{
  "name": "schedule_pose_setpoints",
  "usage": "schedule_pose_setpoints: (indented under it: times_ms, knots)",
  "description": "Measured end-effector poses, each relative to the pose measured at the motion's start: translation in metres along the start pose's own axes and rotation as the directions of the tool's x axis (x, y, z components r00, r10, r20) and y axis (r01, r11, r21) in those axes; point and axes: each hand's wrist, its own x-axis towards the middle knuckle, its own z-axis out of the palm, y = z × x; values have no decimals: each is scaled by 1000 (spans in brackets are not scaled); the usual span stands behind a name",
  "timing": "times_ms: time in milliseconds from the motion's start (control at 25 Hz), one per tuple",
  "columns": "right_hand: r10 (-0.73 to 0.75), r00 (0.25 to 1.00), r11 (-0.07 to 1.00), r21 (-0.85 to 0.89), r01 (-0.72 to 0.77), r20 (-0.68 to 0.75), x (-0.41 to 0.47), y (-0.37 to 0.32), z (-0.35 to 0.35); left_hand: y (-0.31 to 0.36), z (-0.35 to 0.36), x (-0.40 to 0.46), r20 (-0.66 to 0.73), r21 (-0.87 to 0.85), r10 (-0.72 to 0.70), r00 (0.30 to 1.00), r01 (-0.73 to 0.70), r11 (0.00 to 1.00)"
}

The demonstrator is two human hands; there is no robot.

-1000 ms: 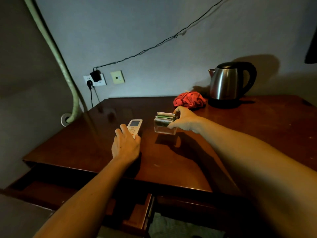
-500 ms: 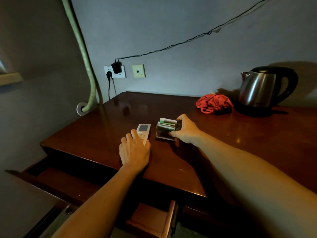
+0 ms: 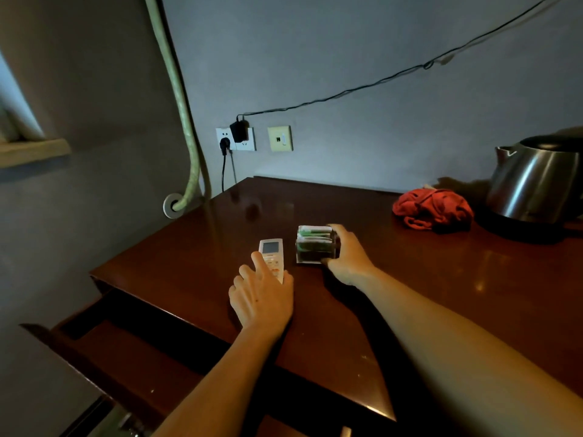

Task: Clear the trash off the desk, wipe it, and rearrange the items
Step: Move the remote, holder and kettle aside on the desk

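Note:
A white remote control [image 3: 271,249] lies on the dark wooden desk [image 3: 441,294] near its left part. My left hand [image 3: 262,298] covers the remote's near end, index finger laid along its top, thumb at its right edge. Just to the right stands a small clear box of green and white sachets [image 3: 314,246]. My right hand [image 3: 347,257] grips that box by its right side, fingers curled round the far corner. A crumpled red cloth [image 3: 432,209] lies at the back of the desk.
A steel electric kettle [image 3: 536,181] stands on its base at the back right, beside the cloth. A desk drawer [image 3: 126,351] hangs open at the front left. Wall sockets with plugs [image 3: 236,138] and a pale hose [image 3: 183,105] are behind the desk's left corner.
The view has swung left and closer. Both hands stay on their objects; the remote and the box now sit side by side, nearer the desk's left part.

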Motion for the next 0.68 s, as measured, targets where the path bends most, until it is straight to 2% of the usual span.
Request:
schedule_pose_setpoints:
  times_ms: [440, 600, 680]
  knots:
    - [-173, 983, 973, -146, 181, 64, 15, 0, 20, -5, -5, -12, -77, 91, -216, 973, 222, 971]
    - [-222, 966, 941, -230, 247, 130, 11, -2, 21, -4, -9, -21, -105, 123, -242, 965, 254, 959]
    - [-208, 967, 947, -217, 237, 145, 10, -2, 21, -1, -11, -23, -117, 165, -239, 964, 256, 953]
